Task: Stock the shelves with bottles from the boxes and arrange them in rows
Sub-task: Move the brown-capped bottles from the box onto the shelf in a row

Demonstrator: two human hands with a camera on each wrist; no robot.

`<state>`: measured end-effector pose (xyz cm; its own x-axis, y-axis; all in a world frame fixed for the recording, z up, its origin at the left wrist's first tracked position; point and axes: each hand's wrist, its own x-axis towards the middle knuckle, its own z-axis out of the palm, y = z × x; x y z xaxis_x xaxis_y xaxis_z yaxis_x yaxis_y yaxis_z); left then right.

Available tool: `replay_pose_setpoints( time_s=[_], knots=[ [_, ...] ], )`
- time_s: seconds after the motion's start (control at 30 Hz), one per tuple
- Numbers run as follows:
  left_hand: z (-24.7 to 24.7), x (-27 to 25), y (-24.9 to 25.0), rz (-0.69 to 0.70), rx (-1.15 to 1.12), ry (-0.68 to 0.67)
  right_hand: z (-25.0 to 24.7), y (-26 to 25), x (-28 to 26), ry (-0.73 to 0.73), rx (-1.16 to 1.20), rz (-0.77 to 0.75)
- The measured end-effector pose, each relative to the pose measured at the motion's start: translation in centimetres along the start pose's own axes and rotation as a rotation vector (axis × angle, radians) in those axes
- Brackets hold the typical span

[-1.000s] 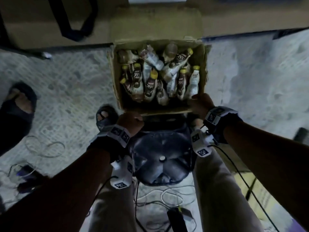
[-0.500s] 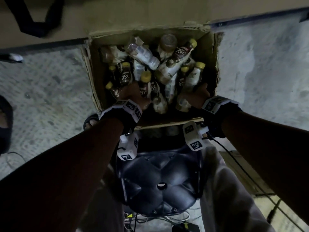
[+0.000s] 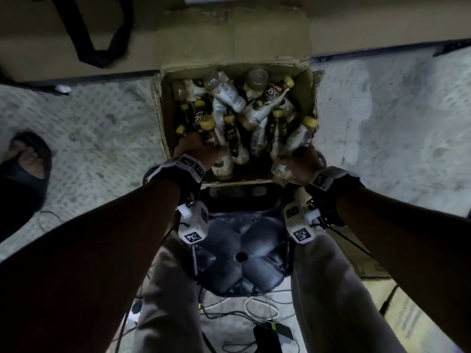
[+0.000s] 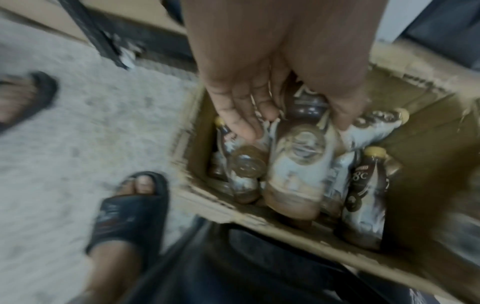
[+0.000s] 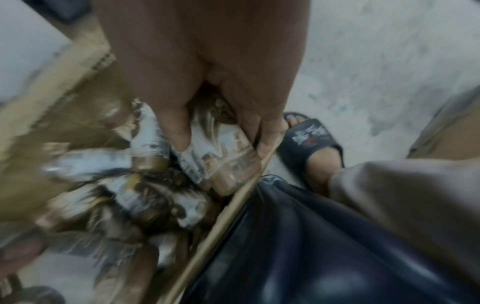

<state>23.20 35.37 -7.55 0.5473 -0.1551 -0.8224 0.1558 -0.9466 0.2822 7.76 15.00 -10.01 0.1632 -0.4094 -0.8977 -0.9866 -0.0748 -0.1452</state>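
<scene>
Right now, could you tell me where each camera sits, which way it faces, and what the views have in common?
Head: worn on the head, looking down at the cardboard box of bottles; both forearms, left hand and right hand show.
Left wrist: looks along the left hand into the box; fingers around a bottle, sandalled foot below.
Right wrist: looks along the right hand gripping a bottle; trouser leg shows.
Shared: all three show the box and bottles.

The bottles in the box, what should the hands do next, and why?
Probably lift both bottles straight up out of the cardboard box. The left hand grips one bottle and the right hand grips another bottle, but both are low among the jumbled pile, so pulling sideways may snag others.
</scene>
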Motion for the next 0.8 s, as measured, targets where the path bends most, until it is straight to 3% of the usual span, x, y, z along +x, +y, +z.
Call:
replay_pose_setpoints(
  time_s=[0.13, 0.37, 0.6, 0.8],
  knots=[
    [-4.3, -6.0, 0.2, 0.04, -0.136, -0.031, -1.6, -1.8, -6.8, -0.179, -0.102, -0.085],
    [-11.6, -16.9, 1.0, 0.021, -0.493, -0.025, -3.0, -7.3, -20.1, -0.255, 0.112, -0.225],
    [-18.7, -29.5, 4.4, 0.095, -0.486, 0.027, -7.1, -13.4, -35.0, -0.338, 0.237, -0.308],
    [-25.2, -37.8, 9.0, 0.226, -0.594, 0.051, -13.1, -16.2, -45.4, -0.429, 0.161, -0.576]
  ],
)
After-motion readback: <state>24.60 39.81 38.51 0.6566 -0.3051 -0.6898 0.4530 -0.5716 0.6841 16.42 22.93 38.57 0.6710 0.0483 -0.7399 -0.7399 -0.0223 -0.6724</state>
